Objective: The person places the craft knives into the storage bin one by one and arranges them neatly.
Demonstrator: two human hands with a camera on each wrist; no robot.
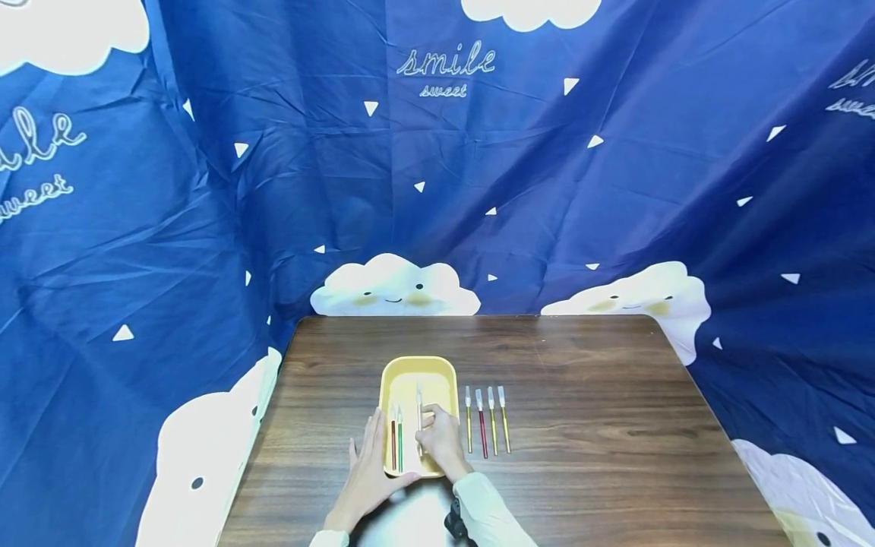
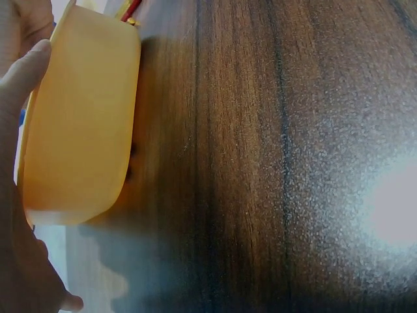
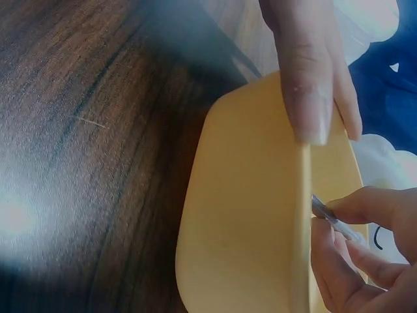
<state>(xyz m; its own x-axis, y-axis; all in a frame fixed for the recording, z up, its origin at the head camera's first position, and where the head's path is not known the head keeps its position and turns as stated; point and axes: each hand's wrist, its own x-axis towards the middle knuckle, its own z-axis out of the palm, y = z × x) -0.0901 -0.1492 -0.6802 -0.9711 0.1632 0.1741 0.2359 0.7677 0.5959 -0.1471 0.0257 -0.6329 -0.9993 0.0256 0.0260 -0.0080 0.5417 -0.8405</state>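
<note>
A yellow tray (image 1: 402,371) stands on the table, and my left hand (image 1: 369,475) rests against its near left corner. Its fingers stretch along the left wall; the thumb (image 3: 307,120) lies over the near rim. Inside the tray, my right hand (image 1: 440,439) pinches a slim silver pen-like tool (image 1: 419,396) with a pale tip. The right wrist view shows thumb and fingers around this silver tool (image 3: 333,220). Left of it in the tray lie a red pen-like tool (image 1: 393,444) and a green one (image 1: 400,447), side by side.
Right of the tray, several similar tools lie in a row on the brown wooden table (image 1: 601,425): a red one (image 1: 483,433) and gold ones, including one (image 1: 504,425) at the right end. A blue cloud-patterned cloth (image 1: 437,152) hangs behind and beside the table.
</note>
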